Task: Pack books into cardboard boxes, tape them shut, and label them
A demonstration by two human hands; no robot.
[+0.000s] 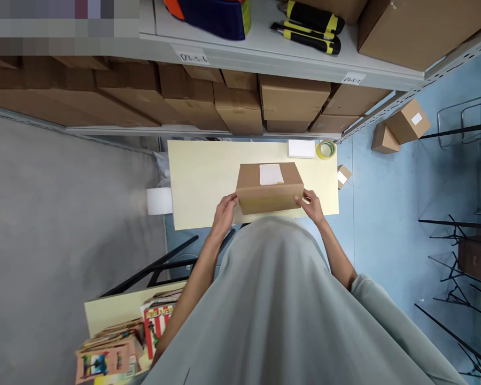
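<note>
A closed cardboard box (251,175) with a white label (271,174) on its top is held between my hands, over the near half of a pale yellow table (200,171). My left hand (224,212) grips the box's left end, fingers at its side. On the right end, my right hand (311,206) has thumb and fingers pressed to the lower corner. Whether the box rests on the table or is slightly raised, I cannot tell. Toward the table's back right lie a stack of white labels or paper (301,148) and a roll of yellowish tape (326,149).
Above the table's far side stands a shelf rack (264,60) full of cardboard boxes, with utility knives (310,41) on its upper board. Magazines (108,358) lie on a side table at lower left. Small boxes (408,122) and black metal stands (457,222) are at right.
</note>
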